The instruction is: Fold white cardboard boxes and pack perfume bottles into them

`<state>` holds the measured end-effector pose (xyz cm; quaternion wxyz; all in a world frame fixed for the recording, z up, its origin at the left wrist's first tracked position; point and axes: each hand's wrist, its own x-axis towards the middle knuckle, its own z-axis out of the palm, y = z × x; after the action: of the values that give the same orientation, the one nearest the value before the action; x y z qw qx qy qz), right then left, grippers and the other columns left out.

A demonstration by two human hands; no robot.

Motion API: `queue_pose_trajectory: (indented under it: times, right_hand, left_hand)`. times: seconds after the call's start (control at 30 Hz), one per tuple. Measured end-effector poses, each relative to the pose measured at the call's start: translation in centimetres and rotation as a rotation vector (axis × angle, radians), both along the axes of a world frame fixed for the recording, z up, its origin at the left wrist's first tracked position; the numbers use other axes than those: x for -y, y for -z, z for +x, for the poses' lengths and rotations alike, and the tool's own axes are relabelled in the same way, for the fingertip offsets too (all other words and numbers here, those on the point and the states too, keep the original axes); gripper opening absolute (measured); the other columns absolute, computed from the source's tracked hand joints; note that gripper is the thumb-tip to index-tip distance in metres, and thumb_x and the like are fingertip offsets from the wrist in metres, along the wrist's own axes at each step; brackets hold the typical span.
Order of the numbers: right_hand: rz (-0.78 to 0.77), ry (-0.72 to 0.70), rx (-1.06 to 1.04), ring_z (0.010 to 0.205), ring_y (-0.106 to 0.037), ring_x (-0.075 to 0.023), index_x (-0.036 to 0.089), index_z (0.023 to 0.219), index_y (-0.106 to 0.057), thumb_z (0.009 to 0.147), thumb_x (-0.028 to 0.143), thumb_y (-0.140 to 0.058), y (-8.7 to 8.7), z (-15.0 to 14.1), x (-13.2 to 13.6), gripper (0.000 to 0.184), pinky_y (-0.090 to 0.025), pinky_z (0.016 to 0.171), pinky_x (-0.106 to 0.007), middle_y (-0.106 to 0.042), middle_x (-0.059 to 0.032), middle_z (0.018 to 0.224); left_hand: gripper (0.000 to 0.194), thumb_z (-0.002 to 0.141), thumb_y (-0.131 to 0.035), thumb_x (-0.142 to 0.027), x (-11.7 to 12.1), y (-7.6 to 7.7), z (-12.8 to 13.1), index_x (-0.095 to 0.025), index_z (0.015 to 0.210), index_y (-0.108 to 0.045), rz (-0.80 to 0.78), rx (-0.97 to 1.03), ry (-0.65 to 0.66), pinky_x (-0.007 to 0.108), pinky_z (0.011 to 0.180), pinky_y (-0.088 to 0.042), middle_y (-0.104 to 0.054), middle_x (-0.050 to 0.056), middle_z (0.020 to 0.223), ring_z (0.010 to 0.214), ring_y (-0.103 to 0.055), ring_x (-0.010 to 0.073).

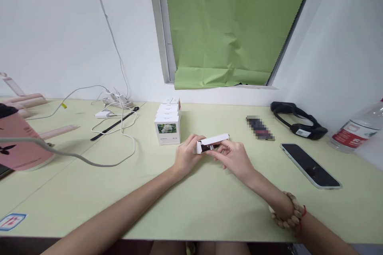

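Observation:
A small white box (214, 139) with a raised flap is held between both hands above the table. My left hand (188, 153) is closed around its left end. My right hand (235, 158) is closed at the box's right part, thumb and fingers bent near the opening. Inside shows a dark item (205, 148) with a shiny spot; its kind cannot be made out. Left of the box and farther back stands a row of several white boxes (167, 132), the front one printed with a white flower picture.
On the right lie a phone (311, 165), a blurred-out flat object (259, 128), a black headset (297, 119) and a water bottle (356, 131). To the left are a pink cup (22, 139), a white cable (98, 163), a power strip (118, 102) and a black strap (113, 125).

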<state>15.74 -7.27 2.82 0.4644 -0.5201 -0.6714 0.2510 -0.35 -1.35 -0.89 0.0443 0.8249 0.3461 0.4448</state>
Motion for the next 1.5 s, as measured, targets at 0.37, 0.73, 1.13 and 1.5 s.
queue_pose_trajectory:
  times: [0.37, 0.73, 1.13, 1.5]
  right_hand:
    - [0.236, 0.038, -0.151, 0.059, -0.059, -0.0080, 0.023, 0.104, -0.064, 0.081, 0.034, -0.054, -0.6, 0.4, -0.1, 0.027, -0.048, 0.040, -0.018, -0.057, -0.0048, 0.095]
    - [0.669, 0.135, 0.129, 0.064, -0.059, -0.0107, 0.023, 0.088, -0.069, 0.079, 0.020, -0.060, -1.2, 1.0, 0.0, 0.013, -0.046, 0.050, -0.022, -0.068, -0.0026, 0.082]
    - [0.941, -0.023, 0.340, 0.076, -0.067, -0.0149, 0.023, 0.086, -0.068, 0.077, 0.013, -0.060, -1.6, 1.7, 0.0, 0.015, -0.055, 0.067, -0.029, -0.072, -0.0032, 0.084]
    - [0.803, -0.105, 0.428, 0.081, -0.066, -0.0153, 0.023, 0.093, -0.069, 0.081, 0.014, -0.056, -0.5, 2.0, -0.5, 0.020, -0.055, 0.072, -0.030, -0.071, -0.0041, 0.088]
  left_hand:
    - [0.036, 0.073, -0.062, -0.042, 0.1, -0.4, 0.1, -0.017, 0.097, -0.054, -0.183, 0.190, 0.028, 0.019, 0.054, -0.040, -0.059, 0.001, 0.081, 0.069, -0.054, 0.0112]
    - [0.034, 0.073, -0.062, -0.040, 0.2, -0.1, 0.0, -0.016, 0.096, -0.054, -0.171, 0.136, 0.161, 0.021, 0.056, -0.043, -0.059, 0.001, 0.076, 0.064, -0.052, 0.0106]
    - [0.035, 0.076, -0.059, -0.044, -0.3, 0.4, -0.3, -0.020, 0.100, -0.051, -0.066, 0.135, 0.066, 0.023, 0.065, -0.044, -0.054, 0.000, 0.080, 0.073, -0.052, 0.0123]
    - [0.031, 0.075, -0.062, -0.037, -0.1, 0.3, -0.2, -0.019, 0.099, -0.053, -0.029, 0.146, 0.194, 0.022, 0.063, -0.043, -0.052, 0.000, 0.079, 0.071, -0.051, 0.0116]
